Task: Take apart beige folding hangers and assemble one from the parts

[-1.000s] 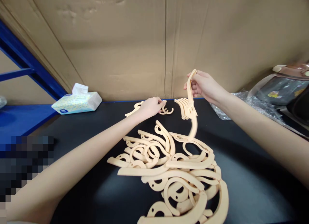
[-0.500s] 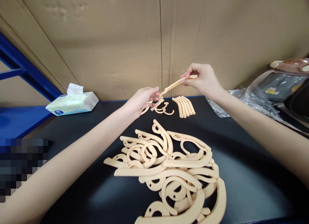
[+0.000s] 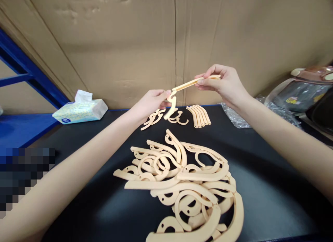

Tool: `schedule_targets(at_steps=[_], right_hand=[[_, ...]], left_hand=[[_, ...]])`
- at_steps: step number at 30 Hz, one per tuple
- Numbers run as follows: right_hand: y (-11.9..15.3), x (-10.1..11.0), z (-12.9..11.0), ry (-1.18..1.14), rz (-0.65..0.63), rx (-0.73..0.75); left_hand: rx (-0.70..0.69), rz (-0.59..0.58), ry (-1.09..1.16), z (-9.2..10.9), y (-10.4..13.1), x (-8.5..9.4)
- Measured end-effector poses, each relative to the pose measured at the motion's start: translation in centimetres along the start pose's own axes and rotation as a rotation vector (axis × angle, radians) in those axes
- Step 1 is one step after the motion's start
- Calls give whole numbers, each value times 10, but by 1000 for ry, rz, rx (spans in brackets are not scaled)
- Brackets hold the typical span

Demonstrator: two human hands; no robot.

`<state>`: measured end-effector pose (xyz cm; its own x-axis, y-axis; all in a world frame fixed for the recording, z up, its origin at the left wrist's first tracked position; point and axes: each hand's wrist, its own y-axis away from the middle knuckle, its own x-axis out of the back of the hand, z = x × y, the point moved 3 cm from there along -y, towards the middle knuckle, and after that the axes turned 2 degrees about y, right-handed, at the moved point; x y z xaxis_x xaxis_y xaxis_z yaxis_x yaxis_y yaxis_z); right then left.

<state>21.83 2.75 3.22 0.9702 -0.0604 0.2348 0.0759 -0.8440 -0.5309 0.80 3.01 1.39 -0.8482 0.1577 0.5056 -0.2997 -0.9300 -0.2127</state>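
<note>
Grip goes two-handed: left hand, loosely open before, now pinches the curved piece meeting the slim bar right hand pinches.

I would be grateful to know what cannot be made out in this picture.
Head view:
Piled beige, curved, plastic-looking hangers: upper ones hide lower ones; the bottom edge crops the nearest.
Slim, beige, plastic-looking piece: fingers of the right hand cover part.
Clear, rounded container with brown top: the right edge cuts it off.
Dark patch: pixelation hides what it is.
</note>
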Motion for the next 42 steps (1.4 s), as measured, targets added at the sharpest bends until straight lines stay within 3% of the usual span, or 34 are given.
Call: schedule_targets(at_steps=[3, 6, 8, 13, 17, 23, 29, 32, 36, 39, 42], right_hand=[[3, -2, 1, 414, -37, 109], [12, -17, -1, 887, -138, 209], [20, -27, -4, 1040, -175, 269], [31, -43, -16, 1144, -161, 393], [32, -44, -20, 1226, -168, 356], [38, -55, -14, 1378, -402, 361], [39, -59, -1, 1316, -387, 317], [33, -60, 3, 1067, -428, 243], [24, -62, 7, 768, -438, 149], [11, -58, 15, 591, -392, -52], [-2, -34, 34, 451, -231, -288]], left_hand=[[130, -98, 301, 2, 4, -8], [183, -78, 331, 4, 9, -16], [213, -77, 383, 3, 10, -21], [189, 29, 507, -3, 5, -19], [242, -118, 480, -10, 2, -20], [183, -96, 301, -4, 9, -20], [3, -89, -25, 5, 11, -22], [-102, -11, -308, 1, 5, -21], [-158, 8, -462, -4, -2, -22], [-180, 52, -558, -3, -4, -19], [-171, 95, -694, -9, -4, -6]])
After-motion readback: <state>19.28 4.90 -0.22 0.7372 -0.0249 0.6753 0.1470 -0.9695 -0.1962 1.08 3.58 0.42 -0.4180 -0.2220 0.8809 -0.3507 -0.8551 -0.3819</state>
